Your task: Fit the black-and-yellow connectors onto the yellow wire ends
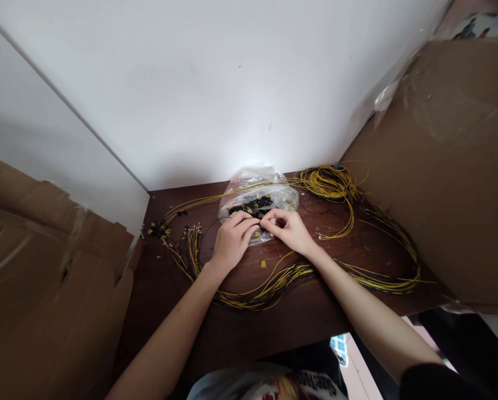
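My left hand (pixel 233 238) and my right hand (pixel 289 230) meet at the fingertips in front of a clear plastic bag (pixel 288 199) of small black and yellow parts. Each hand is pinched on something small and dark, perhaps a thin black wire that runs off to the left; its shape is mostly hidden by the fingers. A small yellow piece (pixel 263 264) lies on the brown table (pixel 240 333) below my hands. A long bundle of yellow and black wires (pixel 269 286) curves across the table, passing under my right forearm.
Coiled yellow wires (pixel 328 183) lie at the back right. Black and yellow connectors (pixel 159 229) sit at the left, near metal-tipped wire ends (pixel 194 229). Cardboard (pixel 44 278) stands at the left, a large cardboard box (pixel 449 183) at the right, and a white wall (pixel 215 94) behind.
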A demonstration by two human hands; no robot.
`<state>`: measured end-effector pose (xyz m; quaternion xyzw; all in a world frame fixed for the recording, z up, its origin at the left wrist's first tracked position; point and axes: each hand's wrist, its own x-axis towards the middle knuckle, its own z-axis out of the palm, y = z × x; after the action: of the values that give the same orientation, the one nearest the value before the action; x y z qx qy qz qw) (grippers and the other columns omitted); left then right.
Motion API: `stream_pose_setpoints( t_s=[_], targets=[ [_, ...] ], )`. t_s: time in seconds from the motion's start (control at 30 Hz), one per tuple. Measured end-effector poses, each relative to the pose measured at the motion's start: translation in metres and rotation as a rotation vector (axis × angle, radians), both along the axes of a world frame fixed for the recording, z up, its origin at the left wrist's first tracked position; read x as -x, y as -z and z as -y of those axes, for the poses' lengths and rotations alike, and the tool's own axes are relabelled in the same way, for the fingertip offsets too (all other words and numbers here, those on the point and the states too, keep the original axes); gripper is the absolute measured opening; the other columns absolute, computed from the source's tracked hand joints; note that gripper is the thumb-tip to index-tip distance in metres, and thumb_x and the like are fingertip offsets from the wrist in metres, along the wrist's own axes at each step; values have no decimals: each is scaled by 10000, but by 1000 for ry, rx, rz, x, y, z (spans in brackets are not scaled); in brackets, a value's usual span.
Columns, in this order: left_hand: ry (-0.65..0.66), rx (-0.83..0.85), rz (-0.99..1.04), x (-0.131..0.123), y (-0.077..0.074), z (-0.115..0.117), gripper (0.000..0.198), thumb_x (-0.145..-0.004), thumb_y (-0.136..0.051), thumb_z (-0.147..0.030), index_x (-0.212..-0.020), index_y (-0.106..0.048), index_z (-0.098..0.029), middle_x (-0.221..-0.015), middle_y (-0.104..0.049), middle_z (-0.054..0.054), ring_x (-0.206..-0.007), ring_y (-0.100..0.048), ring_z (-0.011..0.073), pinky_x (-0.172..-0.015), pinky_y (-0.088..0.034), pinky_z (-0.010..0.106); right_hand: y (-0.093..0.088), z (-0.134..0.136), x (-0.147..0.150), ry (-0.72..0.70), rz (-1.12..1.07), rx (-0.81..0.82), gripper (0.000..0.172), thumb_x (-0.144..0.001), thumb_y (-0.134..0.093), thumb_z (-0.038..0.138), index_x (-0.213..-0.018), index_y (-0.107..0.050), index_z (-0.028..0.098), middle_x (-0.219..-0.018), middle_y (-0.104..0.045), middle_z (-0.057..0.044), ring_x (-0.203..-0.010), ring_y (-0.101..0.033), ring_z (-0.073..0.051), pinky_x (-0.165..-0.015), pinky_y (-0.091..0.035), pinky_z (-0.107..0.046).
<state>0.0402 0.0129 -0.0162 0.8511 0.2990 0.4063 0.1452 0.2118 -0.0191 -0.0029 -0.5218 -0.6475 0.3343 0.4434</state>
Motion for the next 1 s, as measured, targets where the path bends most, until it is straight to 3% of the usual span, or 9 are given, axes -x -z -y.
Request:
stream_pose_setpoints(
  t_s=[0.33,0.7,1.0],
  targets=[
    [-7,42,20,-2,-1,1,136,-853,-544,-206,-905,-658,-152,-861,-615,57,-765,-572,144,-665,-464,253,0,0,-1,3,-28,14,280,-795,-569,425,-767,-619,151,-510,-521,26,-469,-425,-89,-505,-351,-219],
    [-15,91,34,-1,0,0,144,-846,-561,-224,-923,-669,-169,-844,-630,49,-677,-556,122,-607,-441,239,-2,-2,-6,146,-21,-59,251,-797,-566,380,-720,-613,146,-508,-477,33,-476,-405,-88,-500,-336,-225],
    [-14,94,34,-1,1,-1,138,-843,-565,-233,-906,-673,-175,-841,-631,47,-682,-559,124,-602,-437,237,-2,0,-3,35,-1,-29,243,-812,-547,388,-769,-615,159,-509,-504,31,-468,-425,-91,-508,-350,-224]
  ],
)
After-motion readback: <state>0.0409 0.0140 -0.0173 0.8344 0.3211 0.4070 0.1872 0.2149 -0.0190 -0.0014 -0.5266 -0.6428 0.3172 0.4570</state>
